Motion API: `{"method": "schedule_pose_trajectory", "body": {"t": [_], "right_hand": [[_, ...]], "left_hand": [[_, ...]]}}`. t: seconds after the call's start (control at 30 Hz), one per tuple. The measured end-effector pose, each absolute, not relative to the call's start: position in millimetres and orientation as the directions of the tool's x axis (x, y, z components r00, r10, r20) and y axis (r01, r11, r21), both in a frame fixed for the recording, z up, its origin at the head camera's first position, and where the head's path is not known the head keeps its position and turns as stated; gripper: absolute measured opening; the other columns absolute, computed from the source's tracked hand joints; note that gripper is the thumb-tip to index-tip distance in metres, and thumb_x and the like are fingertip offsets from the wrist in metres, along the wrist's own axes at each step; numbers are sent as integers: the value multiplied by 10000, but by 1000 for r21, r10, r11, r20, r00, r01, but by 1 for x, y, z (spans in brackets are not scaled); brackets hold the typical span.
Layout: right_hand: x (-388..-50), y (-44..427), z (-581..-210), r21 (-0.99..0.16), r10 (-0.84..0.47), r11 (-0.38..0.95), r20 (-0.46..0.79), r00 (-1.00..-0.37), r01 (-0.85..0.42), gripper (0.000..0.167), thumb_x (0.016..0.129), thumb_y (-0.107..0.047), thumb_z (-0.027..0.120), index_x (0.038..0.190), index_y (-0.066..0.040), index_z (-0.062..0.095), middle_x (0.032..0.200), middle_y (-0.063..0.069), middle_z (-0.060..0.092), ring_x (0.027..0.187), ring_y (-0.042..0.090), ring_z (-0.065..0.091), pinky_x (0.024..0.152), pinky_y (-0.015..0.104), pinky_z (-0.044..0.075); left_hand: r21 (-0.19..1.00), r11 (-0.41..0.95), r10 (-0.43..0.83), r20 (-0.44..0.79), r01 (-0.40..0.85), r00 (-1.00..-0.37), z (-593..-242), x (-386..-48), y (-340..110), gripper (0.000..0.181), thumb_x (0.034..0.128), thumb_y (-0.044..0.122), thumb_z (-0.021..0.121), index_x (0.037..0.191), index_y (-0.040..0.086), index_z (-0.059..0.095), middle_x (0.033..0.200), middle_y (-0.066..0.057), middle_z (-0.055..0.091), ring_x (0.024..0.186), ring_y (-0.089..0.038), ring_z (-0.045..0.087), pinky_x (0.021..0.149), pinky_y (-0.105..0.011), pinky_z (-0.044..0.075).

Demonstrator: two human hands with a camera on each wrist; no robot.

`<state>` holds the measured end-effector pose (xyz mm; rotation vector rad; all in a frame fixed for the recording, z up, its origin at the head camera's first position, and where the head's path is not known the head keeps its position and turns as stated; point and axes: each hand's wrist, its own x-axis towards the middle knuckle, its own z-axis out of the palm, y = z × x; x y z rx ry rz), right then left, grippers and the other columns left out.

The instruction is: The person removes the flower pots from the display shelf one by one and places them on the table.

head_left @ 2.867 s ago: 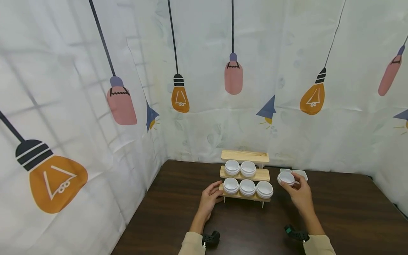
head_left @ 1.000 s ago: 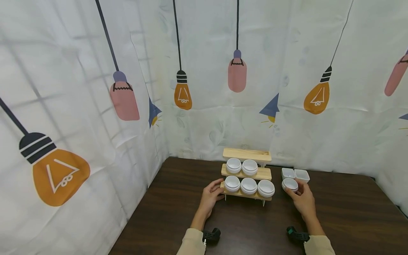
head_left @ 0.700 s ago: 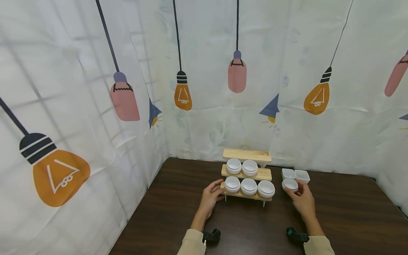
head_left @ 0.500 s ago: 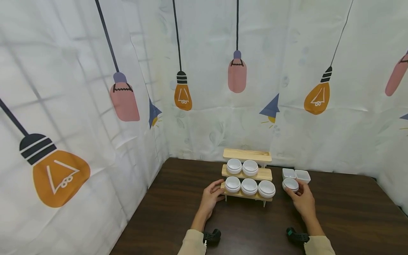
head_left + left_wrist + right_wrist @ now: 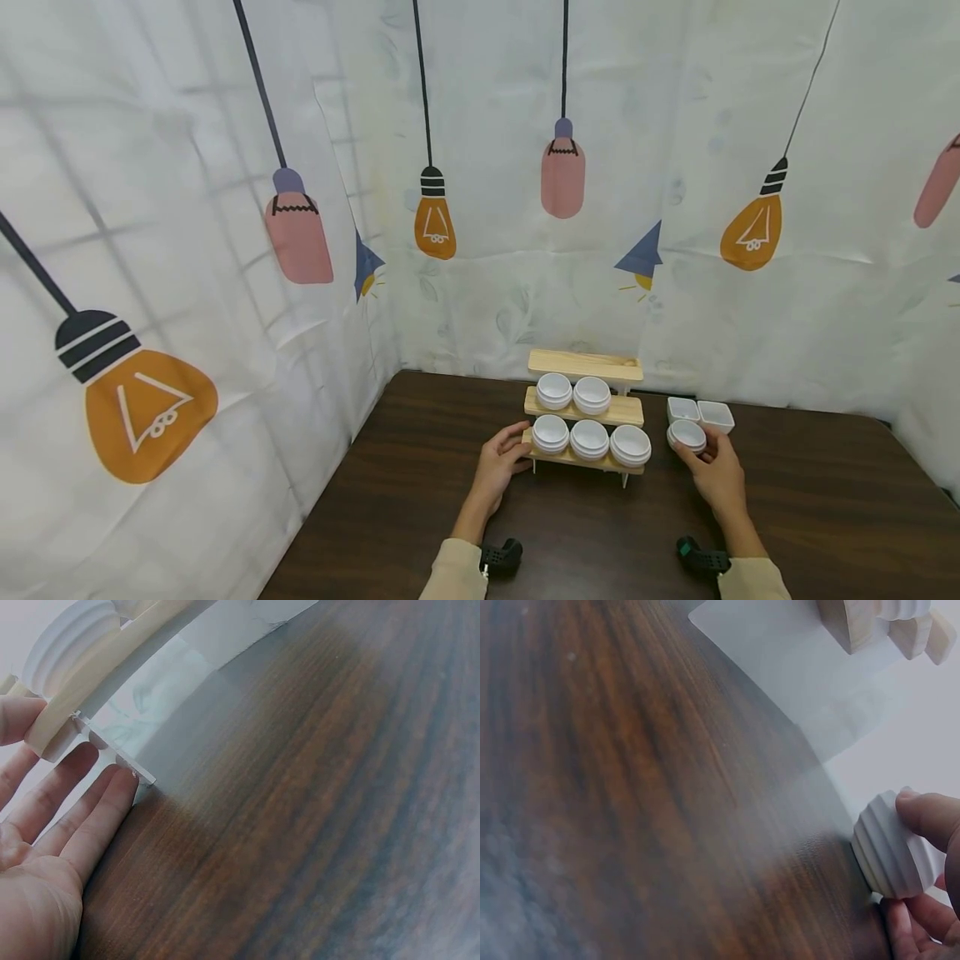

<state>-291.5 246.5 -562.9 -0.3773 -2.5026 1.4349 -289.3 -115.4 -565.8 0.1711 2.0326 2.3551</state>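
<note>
A three-tier wooden rack (image 5: 585,364) carries white round bowls: three on the lowest tier, two on the middle one (image 5: 554,391), none on the top. My left hand (image 5: 491,471) holds the left end of the lowest tier; in the left wrist view the thumb of that hand (image 5: 45,862) lies on the wooden board (image 5: 97,675) and the fingers are under it, beside a clear support. My right hand (image 5: 720,479) pinches a ribbed white round bowl (image 5: 686,436), right of the rack; the right wrist view shows this bowl (image 5: 892,847) between thumb and fingers, low by the table.
Two white square dishes (image 5: 683,409) (image 5: 716,415) stand side by side just behind the bowl in my right hand. The dark wooden table (image 5: 592,533) reaches back to a white curtain (image 5: 480,317) printed with lamps, which also hangs along the left side.
Since the earliest frame, the right hand has brought the round bowl down and towards me, uncovering more of the square dishes. The left hand keeps its place at the rack. The head view has shifted slightly.
</note>
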Motion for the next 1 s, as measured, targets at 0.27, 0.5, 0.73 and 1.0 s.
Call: {"method": "schedule_pose_trajectory", "body": {"t": [0.27, 0.5, 0.73, 1.0], "right_hand": [[-291, 246, -564, -871, 338, 478, 62, -939, 115, 762, 967, -342, 713, 1554, -17, 352, 1468, 274, 475, 1284, 365, 499, 863, 166, 361], [-290, 247, -561, -893, 328, 440, 56, -943, 100, 759, 969, -315, 716, 1553, -2, 344, 1498, 299, 448, 1316, 388, 489, 845, 106, 339], [-290, 249, -561, -910, 344, 406, 66, -937, 85, 711, 983, -277, 698, 1535, 15, 359, 1488, 303, 454, 1272, 347, 499, 748, -9, 317], [-286, 246, -555, -924, 381, 374, 72, -922, 82, 679, 982, -312, 692, 1500, 16, 401, 1484, 276, 494, 1001, 15, 468, 701, -11, 361]], "left_hand": [[988, -148, 95, 66, 52, -993, -566, -289, -116, 441, 992, 107, 644, 1424, 44, 578, 1265, -193, 695, 1048, -158, 692, 937, -440, 592], [986, -155, 95, 74, 59, -993, -565, -288, -115, 441, 995, 114, 646, 1424, 36, 577, 1261, -193, 699, 1037, -155, 692, 922, -427, 597], [987, -148, 89, 70, 57, -994, -566, -290, -114, 433, 993, 110, 648, 1417, 51, 587, 1255, -187, 703, 1034, -150, 694, 926, -430, 595], [986, -153, 88, 74, 60, -993, -565, -289, -115, 437, 994, 117, 650, 1419, 39, 583, 1267, -207, 695, 1041, -159, 695, 914, -420, 600]]}}
